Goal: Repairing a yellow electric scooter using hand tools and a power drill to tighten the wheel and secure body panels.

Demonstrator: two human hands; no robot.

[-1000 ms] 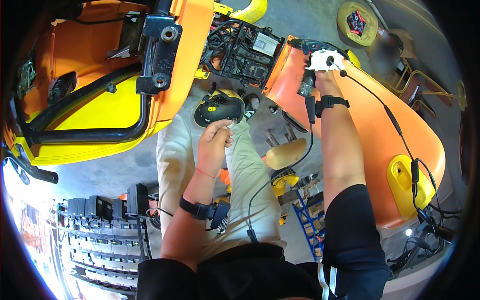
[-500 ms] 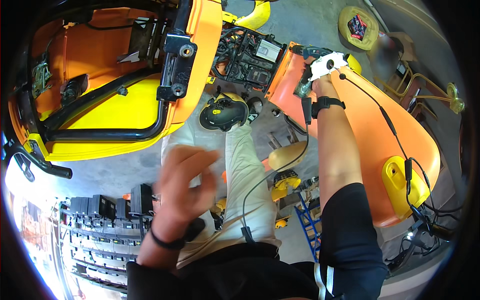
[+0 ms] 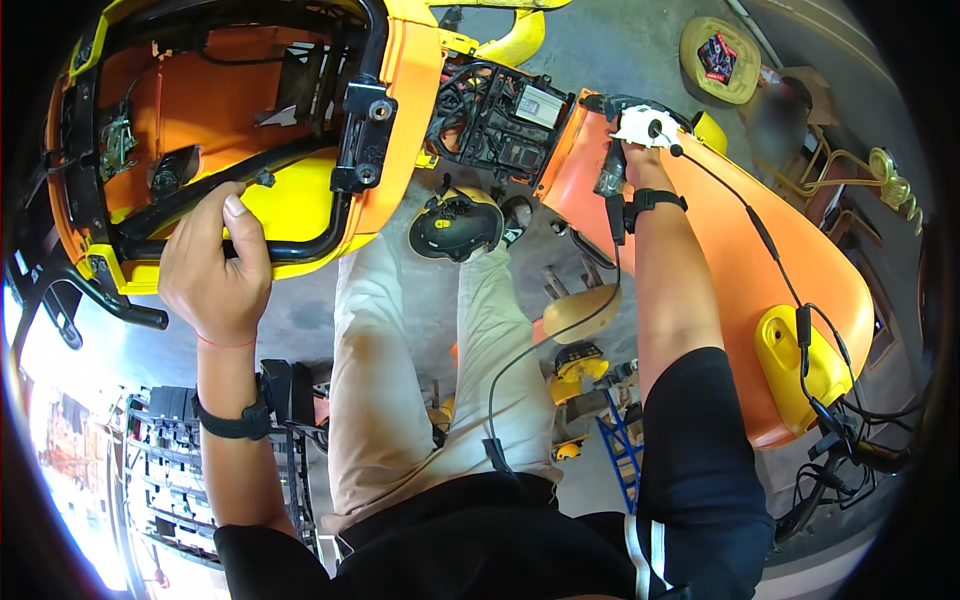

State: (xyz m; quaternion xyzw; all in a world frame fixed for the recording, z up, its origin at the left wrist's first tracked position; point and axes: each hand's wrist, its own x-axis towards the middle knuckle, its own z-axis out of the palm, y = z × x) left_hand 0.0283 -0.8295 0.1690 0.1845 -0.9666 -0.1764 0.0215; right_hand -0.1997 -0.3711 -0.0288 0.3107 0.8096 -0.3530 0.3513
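My left hand (image 3: 218, 262) is on the black tubular frame (image 3: 300, 250) of a large orange and yellow body at the left. Its thumb lies on top, and the other fingers curl out of sight. At the upper right, my right hand (image 3: 645, 158) is closed on a dark power tool resembling a cordless drill (image 3: 609, 172), above a long orange panel (image 3: 740, 260). A white piece (image 3: 645, 128) with a dark round centre and a cable covers part of that hand, hiding its fingers.
An open black box of wiring and modules (image 3: 500, 120) sits between the two orange bodies. Below it lies a black and yellow helmet (image 3: 455, 225). A thin cable (image 3: 530, 355) hangs from my right wrist. Racks of dark cases (image 3: 165, 460) stand lower left; a yellow basin (image 3: 720, 60) lies upper right.
My left hand has moved up and left from in front of my legs to the black frame. My right hand has stayed nearly in place with the power tool.
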